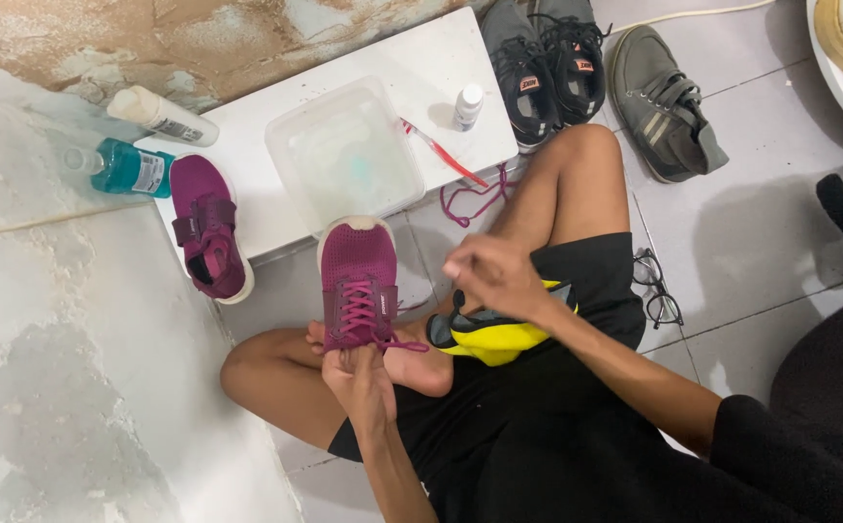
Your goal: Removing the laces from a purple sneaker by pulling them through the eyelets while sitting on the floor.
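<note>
Two magenta knit sneakers [358, 281], two black sneakers [547, 68], one grey sneaker [666, 107], one clear plastic tub [344, 155], three bottles [131, 167], one toothbrush [444, 153], one pair of glasses [656, 288]

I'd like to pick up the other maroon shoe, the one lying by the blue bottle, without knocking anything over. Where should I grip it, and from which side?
Probably by the heel collar of the unlaced maroon shoe, coming from the near, floor side. It lies sole-down, half on the white board, heel toward the person, opening facing up. The blue bottle crowds its toe end.
</note>
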